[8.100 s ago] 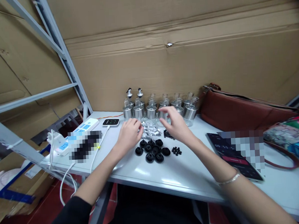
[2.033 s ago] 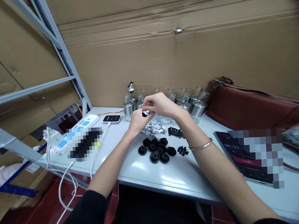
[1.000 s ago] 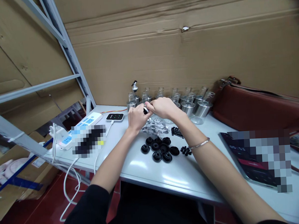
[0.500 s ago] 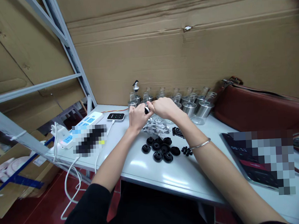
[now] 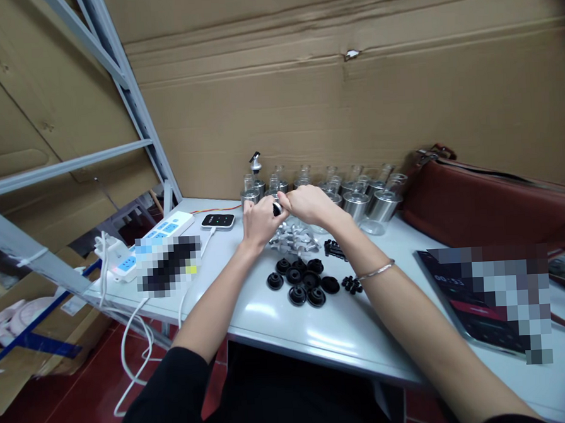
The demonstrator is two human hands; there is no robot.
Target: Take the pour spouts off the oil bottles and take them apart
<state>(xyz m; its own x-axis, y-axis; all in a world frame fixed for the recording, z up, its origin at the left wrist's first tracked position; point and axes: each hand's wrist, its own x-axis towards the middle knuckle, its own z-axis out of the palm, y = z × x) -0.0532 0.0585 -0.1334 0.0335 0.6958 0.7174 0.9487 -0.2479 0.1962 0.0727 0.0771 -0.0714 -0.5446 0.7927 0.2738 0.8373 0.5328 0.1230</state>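
Note:
My left hand [image 5: 259, 220] is closed around a small black and silver part [image 5: 277, 208]. Right beside it, my right hand [image 5: 305, 205] has its fingers pressed together at the same part; what its fingertips pinch is hidden. Below the hands lies a pile of silver parts [image 5: 296, 239]. Nearer the front edge are several round black caps [image 5: 309, 279], with small black pieces [image 5: 351, 285] to their right. Behind the hands stand several glass bottles with metal sleeves [image 5: 356, 202], and one at the left back bears a pourer top [image 5: 255, 162].
A white power strip [image 5: 158, 240] with cables and a small black device [image 5: 217, 222] are on the left of the table [image 5: 269, 319]. At the right lie a tablet [image 5: 477, 315] and a brown bag [image 5: 490, 207]. A metal frame [image 5: 139, 111] rises at the left.
The camera view has shifted very slightly. Both hands stay together in nearly the same pose around the part.

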